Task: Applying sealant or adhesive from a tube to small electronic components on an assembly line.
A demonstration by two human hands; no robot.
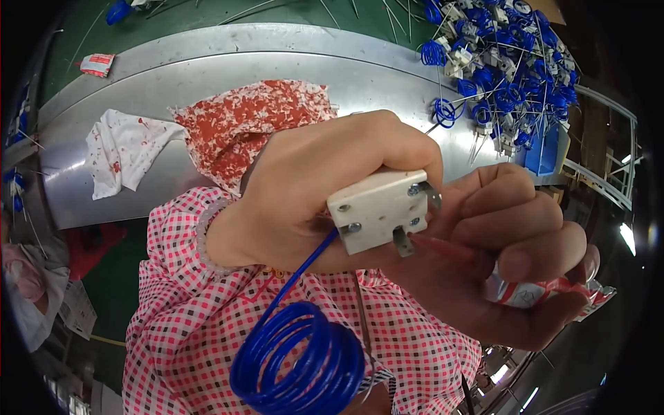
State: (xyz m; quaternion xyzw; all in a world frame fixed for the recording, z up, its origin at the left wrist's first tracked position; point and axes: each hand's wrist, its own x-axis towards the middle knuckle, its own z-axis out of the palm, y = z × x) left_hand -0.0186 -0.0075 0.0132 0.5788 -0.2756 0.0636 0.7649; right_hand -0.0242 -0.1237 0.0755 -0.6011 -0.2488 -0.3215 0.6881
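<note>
Presumably for steadiness, my left hand [311, 155] pinches the white block [380, 216]. Beside it, my right hand [515, 225], fingers curled, clasps a red-and-white packet [520, 294].

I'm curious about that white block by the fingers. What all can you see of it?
The white block is chunky and roughly rectangular, perhaps ceramic or hard plastic. Its visible face has holes and shiny screw-like fittings; two metal tabs stick out, at its right and lower edges. It is held tilted in the left hand, above the lap. A blue line at its left leads down to a blue coil. A red pointed tip is beside the lower tab; contact is unclear.
</note>
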